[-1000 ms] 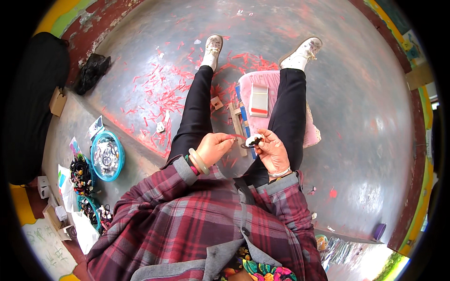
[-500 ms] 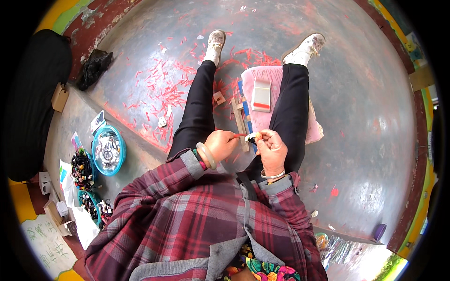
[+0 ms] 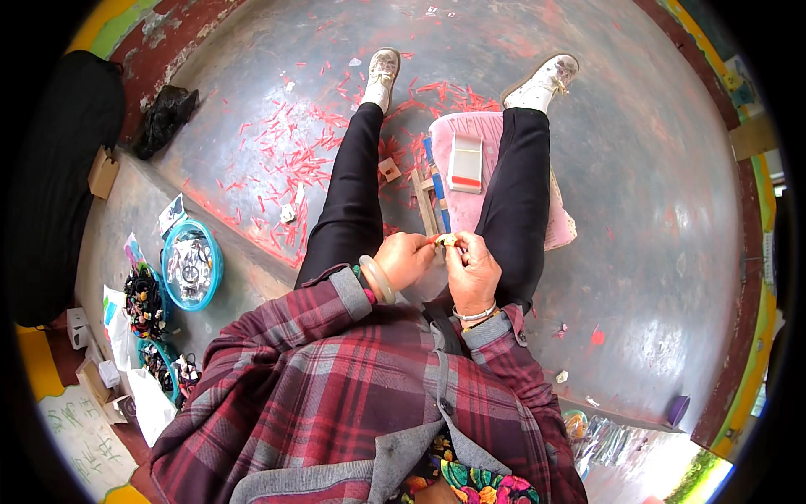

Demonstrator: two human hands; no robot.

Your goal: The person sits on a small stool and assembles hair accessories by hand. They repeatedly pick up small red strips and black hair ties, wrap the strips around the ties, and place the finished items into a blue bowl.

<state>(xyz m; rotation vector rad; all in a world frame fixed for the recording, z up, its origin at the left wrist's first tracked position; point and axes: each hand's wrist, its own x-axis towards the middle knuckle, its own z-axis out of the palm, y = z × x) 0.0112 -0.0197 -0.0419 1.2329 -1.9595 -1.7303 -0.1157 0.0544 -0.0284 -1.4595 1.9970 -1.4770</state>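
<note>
Over my lap, my left hand [image 3: 400, 259] pinches a thin red strip [image 3: 433, 238], of which only a short end shows. My right hand [image 3: 475, 273] is closed on a small cream-coloured piece [image 3: 447, 240], too small to name. Both hands nearly meet, with the strip's end against or right beside the piece; whether they touch I cannot tell. Beyond my right hand, a white box [image 3: 466, 164] with a red band at its near end lies on a pink pad [image 3: 445, 126] beside my right leg.
Red scraps [image 3: 294, 160] litter the floor around my left foot. A wooden frame [image 3: 424, 202] stands between my legs. To my left are a blue basket [image 3: 219, 260] of packaged items, dark hair ties [image 3: 144, 302], a white bag [image 3: 153, 407] and a black plastic bag [image 3: 164, 122].
My right hand has come left toward my left hand, bringing the cream piece closer. Less of the red strip shows between them. The whole view has shifted slightly.
</note>
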